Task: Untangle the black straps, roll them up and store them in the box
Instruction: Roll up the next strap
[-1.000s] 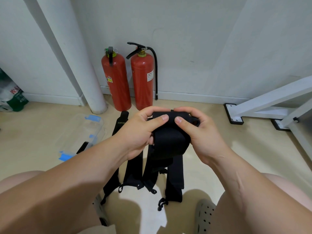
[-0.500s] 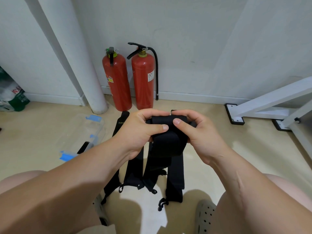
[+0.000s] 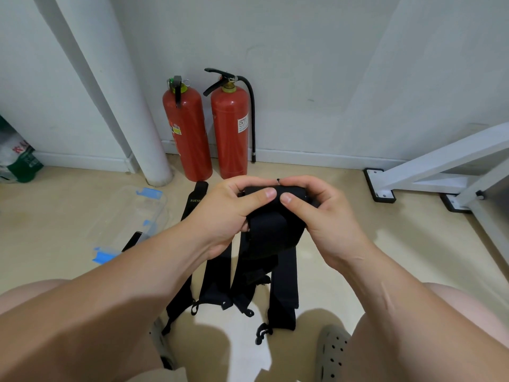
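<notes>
Between the two hands, held up above the floor, we see a black strap (image 3: 271, 227) wound into a thick roll, its loose tail hanging down from the underside. The left hand (image 3: 228, 213) grips the roll's left end and the right hand (image 3: 327, 216) its right end. Both thumbs (image 3: 265, 193) press on the near top of the roll, their tips almost meeting. The other fingers curl over the far side, so the roll sits clamped between thumbs and fingers.

Beneath it we find the remaining straps (image 3: 285, 293) lying flat on the floor (image 3: 344, 260), side by side and running away from us, with small black clips at their near ends. To the left lies the clear box (image 3: 162, 208) with blue latches; a black strip shows at its near edge, though we cannot tell whether it is inside.

Further back, two red fire extinguishers (image 3: 230, 133) stand against the wall beside a white pipe (image 3: 132, 119). A white frame (image 3: 440, 166) stands at the right, and a grey shoe (image 3: 330, 351) shows at the bottom.
</notes>
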